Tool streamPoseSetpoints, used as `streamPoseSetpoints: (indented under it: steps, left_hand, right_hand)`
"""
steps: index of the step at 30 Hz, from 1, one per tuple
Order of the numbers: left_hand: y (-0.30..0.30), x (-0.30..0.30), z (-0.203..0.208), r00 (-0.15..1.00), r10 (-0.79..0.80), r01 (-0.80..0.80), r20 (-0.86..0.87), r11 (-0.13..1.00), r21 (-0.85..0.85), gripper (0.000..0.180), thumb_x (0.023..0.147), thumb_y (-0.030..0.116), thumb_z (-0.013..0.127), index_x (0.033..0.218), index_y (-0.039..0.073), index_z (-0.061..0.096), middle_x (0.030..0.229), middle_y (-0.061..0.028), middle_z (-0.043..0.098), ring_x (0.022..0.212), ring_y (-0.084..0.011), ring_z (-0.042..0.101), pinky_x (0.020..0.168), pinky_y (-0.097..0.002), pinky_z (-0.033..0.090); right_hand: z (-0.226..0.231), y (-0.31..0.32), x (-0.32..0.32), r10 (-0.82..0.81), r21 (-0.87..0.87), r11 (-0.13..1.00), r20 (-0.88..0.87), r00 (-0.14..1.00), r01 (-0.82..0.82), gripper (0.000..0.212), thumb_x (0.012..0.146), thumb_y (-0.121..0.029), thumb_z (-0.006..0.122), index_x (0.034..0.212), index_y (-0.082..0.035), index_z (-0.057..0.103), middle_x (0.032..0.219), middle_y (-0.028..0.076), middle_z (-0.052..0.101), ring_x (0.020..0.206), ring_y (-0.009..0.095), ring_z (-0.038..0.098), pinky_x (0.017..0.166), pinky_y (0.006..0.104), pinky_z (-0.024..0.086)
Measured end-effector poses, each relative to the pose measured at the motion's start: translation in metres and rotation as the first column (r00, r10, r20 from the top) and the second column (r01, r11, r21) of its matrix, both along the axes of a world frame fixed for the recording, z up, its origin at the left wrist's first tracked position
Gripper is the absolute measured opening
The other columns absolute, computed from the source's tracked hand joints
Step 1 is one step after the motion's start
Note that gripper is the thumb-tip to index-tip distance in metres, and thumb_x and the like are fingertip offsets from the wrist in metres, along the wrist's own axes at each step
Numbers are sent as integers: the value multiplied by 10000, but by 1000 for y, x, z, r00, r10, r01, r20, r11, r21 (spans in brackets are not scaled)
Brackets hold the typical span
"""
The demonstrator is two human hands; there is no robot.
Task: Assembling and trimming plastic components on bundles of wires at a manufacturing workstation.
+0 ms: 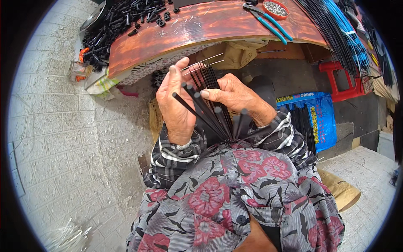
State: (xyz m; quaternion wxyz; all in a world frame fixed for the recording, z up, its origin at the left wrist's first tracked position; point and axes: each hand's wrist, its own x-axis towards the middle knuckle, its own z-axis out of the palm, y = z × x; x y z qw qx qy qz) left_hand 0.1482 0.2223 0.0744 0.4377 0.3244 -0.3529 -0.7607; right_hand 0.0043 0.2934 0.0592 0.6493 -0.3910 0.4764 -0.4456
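In front of my chest stands a bundle of thin black rods (208, 77), with thicker dark round-ended rods (197, 101) angled up toward me among them. My right hand (235, 95) grips the bundle from the right, its thumb pressed across the rods. On the other side my left hand (178, 98) cups the rods with curled fingers, thumb raised. Two thin silver wires (214, 62) cross the far tips of the rods, close to my left fingertips. The lower ends of the bundle rest against my flowered apron (252, 168).
Beyond my hands is a red wood-grained table (201, 25) bearing pliers with teal handles (275, 27), a red dish (287, 15) of small metal pieces and heaped black tubular parts (126, 21). Long black rods (325, 29) overhang its right side. A red stool (325, 71) and blue sack (327, 122) are at right.
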Motion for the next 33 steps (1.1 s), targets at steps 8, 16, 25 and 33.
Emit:
streamPoseSetpoints:
  steps: [8, 16, 25, 33]
  left_hand:
    - [-6, -6, -2, 997, -47, 48, 68, 999, -17, 447, 1017, 355, 498, 1146, -70, 547, 1018, -163, 665, 811, -169, 683, 570, -231, 560]
    - [-6, -10, -13, 992, -98, 102, 74, 993, -57, 396, 1041, 309, 439, 1136, -56, 560, 1026, -251, 674, 916, -284, 693, 794, -375, 574]
    - [-7, -7, -10, 983, -174, 171, 55, 984, 49, 512, 1043, 377, 410, 1297, -64, 467, 1097, -233, 656, 942, -235, 674, 811, -344, 555]
    - [-87, 22, -11, 952, 145, -86, 270, 972, -217, 319, 996, 176, 512, 1196, -65, 571, 1049, -197, 678, 895, -266, 700, 755, -339, 584]
  right_hand:
    - [-12, 2, 2, -85, 48, 996, 90, 992, 81, 281, 936, -243, 629, 888, 26, 698, 690, 79, 685, 599, 108, 634, 534, 233, 490]
    - [-13, 0, 1, -58, -81, 995, -69, 996, 52, 307, 920, -262, 626, 869, 27, 717, 707, 99, 696, 621, 118, 646, 553, 254, 502]
    - [-16, 2, -1, -76, -11, 997, 69, 995, 76, 330, 928, -278, 629, 918, 44, 701, 747, 88, 691, 677, 143, 673, 600, 269, 541]
    - [-16, -1, 2, -91, 120, 990, 89, 992, 80, 363, 942, -297, 607, 939, 58, 686, 756, 117, 697, 666, 140, 663, 604, 265, 535]
